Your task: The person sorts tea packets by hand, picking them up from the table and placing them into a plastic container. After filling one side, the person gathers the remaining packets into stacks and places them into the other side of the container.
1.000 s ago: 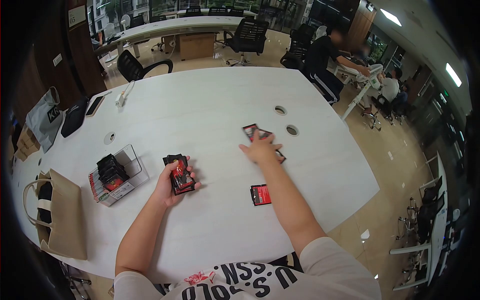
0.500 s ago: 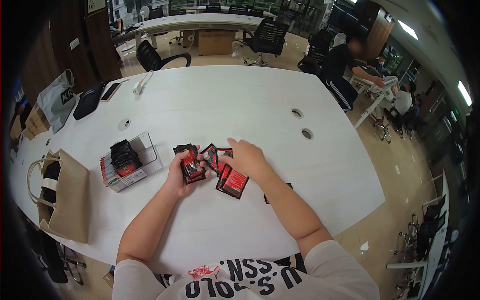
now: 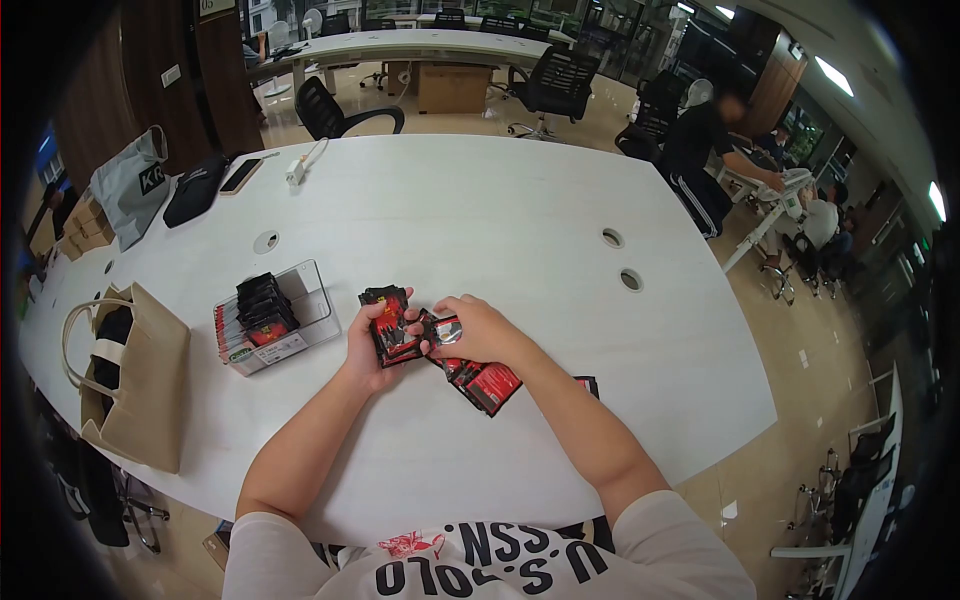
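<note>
My left hand (image 3: 368, 348) is closed around a stack of black and red packets (image 3: 393, 325), held above the white table. Close to its right, my right hand (image 3: 475, 330) grips a black and red packet (image 3: 446, 331) with a silvery patch, fingers curled round its edges. Under and beside the right hand lie more loose packets (image 3: 487, 385) on the tabletop, overlapping one another. Another packet (image 3: 588, 385) is partly hidden behind my right forearm. To the left stands a clear plastic box (image 3: 318, 300) with a row of similar packets (image 3: 265, 308) in its left part.
A beige tote bag (image 3: 150, 390) stands at the table's left edge. Behind it are a grey bag (image 3: 130, 190), a black pouch (image 3: 196, 190), a phone (image 3: 242, 176) and a white charger (image 3: 296, 172). Cable holes (image 3: 630, 280) pierce the table (image 3: 450, 220). A person (image 3: 700, 150) works at the far right.
My right hand has come down with its fingers closing round a packet, next to the left hand's stack. The loose packets beneath have shifted slightly. The whole view has moved a little.
</note>
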Action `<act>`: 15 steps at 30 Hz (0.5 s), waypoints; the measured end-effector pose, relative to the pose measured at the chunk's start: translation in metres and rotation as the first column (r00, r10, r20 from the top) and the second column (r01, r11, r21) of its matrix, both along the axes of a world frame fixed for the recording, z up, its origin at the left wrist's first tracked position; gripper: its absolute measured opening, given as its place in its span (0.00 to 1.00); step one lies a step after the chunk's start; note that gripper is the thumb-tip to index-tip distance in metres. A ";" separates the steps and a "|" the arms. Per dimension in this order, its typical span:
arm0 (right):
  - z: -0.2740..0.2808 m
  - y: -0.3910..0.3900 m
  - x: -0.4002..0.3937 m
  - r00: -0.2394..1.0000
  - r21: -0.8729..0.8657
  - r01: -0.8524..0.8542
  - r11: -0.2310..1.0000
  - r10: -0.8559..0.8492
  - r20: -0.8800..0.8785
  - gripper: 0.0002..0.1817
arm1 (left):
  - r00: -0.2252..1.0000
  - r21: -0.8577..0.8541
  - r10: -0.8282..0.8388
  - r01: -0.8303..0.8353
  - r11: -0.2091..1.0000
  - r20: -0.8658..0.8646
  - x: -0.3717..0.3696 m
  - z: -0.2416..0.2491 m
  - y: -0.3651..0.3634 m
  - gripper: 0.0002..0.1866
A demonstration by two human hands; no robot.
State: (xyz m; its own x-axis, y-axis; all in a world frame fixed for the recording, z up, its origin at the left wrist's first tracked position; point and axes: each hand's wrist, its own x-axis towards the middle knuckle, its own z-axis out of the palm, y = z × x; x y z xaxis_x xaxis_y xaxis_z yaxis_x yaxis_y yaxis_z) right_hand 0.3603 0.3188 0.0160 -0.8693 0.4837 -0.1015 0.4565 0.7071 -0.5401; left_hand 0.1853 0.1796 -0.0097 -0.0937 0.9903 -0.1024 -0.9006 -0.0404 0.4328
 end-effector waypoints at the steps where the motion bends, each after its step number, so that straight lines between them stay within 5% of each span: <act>1: 0.002 -0.003 0.002 1.000 0.030 -0.008 1.000 0.008 0.002 0.47 | 1.000 0.004 0.002 -0.002 1.000 -0.011 -0.001 -0.002 0.000 0.26; 5: 0.007 -0.008 0.001 0.977 0.067 -0.124 0.990 0.110 0.180 0.47 | 1.000 0.018 0.014 -0.014 1.000 -0.028 -0.003 -0.005 0.001 0.28; 12: 0.013 -0.015 -0.002 0.958 0.068 -0.184 0.981 0.164 0.234 0.46 | 0.998 0.037 0.027 -0.026 0.999 -0.048 -0.001 -0.004 0.000 0.29; 15: 0.007 -0.015 -0.001 0.988 0.036 -0.124 0.992 0.120 0.096 0.42 | 0.998 0.089 0.062 -0.059 0.994 -0.027 -0.004 -0.007 0.000 0.30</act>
State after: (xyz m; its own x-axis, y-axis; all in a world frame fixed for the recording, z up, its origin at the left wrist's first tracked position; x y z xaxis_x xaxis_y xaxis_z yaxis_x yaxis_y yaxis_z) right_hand 0.3589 0.3042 0.0228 -0.9098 0.3798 -0.1672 0.4123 0.7817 -0.4679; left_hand 0.1815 0.1799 -0.0164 -0.1554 0.9878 -0.0110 -0.8819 -0.1337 0.4521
